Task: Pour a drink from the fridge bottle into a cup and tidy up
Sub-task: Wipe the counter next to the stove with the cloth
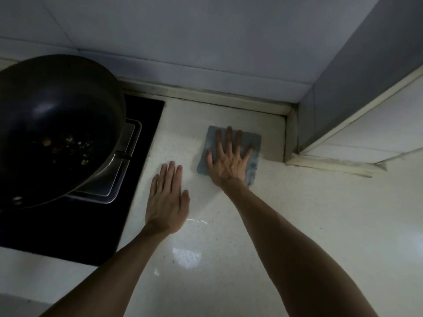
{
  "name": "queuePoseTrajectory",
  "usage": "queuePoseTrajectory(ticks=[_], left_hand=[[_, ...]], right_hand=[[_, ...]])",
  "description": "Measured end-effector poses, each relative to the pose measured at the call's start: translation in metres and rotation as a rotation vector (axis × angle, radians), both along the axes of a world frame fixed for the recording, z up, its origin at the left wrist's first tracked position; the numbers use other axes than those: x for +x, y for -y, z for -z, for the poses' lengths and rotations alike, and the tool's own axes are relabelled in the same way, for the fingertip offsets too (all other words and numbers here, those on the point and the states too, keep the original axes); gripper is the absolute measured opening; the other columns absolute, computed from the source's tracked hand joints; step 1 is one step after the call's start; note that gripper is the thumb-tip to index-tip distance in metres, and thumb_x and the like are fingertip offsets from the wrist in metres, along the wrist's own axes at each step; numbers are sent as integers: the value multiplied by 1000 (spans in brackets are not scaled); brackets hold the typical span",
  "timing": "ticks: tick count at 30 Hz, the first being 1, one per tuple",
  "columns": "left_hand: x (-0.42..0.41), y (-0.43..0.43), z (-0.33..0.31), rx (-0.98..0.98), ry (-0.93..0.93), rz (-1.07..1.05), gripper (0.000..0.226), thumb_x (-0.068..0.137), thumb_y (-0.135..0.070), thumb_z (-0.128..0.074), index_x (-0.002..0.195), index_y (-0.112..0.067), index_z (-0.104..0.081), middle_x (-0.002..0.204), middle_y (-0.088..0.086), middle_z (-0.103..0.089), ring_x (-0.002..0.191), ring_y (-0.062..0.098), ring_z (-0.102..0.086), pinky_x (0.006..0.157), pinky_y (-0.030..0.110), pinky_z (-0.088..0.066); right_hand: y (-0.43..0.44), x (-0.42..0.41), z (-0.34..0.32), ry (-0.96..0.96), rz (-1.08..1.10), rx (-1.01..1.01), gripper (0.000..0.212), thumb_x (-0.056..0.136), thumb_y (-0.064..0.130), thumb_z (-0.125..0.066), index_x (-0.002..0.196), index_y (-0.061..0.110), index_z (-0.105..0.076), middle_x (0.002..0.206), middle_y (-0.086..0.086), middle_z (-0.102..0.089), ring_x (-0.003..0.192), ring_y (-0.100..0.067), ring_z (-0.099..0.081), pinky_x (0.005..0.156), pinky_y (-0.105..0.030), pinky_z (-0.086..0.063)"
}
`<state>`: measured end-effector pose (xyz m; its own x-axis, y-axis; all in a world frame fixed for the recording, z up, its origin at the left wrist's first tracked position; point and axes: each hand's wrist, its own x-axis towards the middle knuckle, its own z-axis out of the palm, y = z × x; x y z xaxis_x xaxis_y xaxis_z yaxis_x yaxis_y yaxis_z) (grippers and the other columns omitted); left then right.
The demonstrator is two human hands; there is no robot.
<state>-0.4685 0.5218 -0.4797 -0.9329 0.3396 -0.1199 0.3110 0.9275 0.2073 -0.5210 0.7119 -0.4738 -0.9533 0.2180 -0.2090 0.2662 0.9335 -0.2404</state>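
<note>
Cloth [254,139] is what matters right now. The right hand's fingers [229,138] lie straight and spread on top of it. They press it down and are not curled round anything. The right hand [229,161] covers the middle of the blue-grey cloth, which lies flat on the pale bench [297,213]. It is near the back corner, where the wall step [274,143] sticks out. The left hand [168,197] is flat on the bare bench just beside the cloth, with its fingers straight and close together, holding nothing. I can see no bottle and no cup from where I stand, so I think this is the wiping-up part.

What could go wrong? A flat hand only pushes, so the cloth may slide out from under it or bunch up, and some wet may get left behind. The bench has a shiny patch [186,257] between the arms. If that is wet, the leaning left hand could slip. To the left is the black stove top [146,110]. A big dark wok [57,124] with bits of food in it hangs out over a metal tray [109,188]. A big sweep that way could bump the wok.
</note>
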Motion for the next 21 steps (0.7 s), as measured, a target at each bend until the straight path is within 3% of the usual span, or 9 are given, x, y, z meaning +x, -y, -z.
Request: queuePoseTrajectory(ticks=[11, 17, 21], left_hand=[[0, 1, 0, -70, -25, 20, 66, 95, -38, -15, 156, -11, -10, 164, 10, -3, 151, 25, -1, 122, 45, -13], [1, 0, 0, -82, -44, 22, 68, 94, -39, -17, 155, -9, -13, 163, 12, -9, 151, 27, -6, 122, 45, -14], [3, -2, -1, -72, -35, 11, 68, 94, -39, -17, 155, -8, -12, 163, 12, -8, 151, 27, -5, 122, 45, -12]], right_hand=[[19, 92, 1, 26, -253, -36, 69, 97, 63, -18, 153, 37, 14, 160, -1, 28, 145, -25, 30, 113, -63, 14], [-17, 186, 0, 13, -235, -48, 70, 97, 64, -24, 155, 37, 3, 163, -1, 19, 149, -26, 22, 114, -62, 10], [-67, 210, -5, 68, -102, -17, 72, 91, 70, -11, 154, 40, 7, 162, 1, 23, 148, -25, 24, 115, -62, 10]])
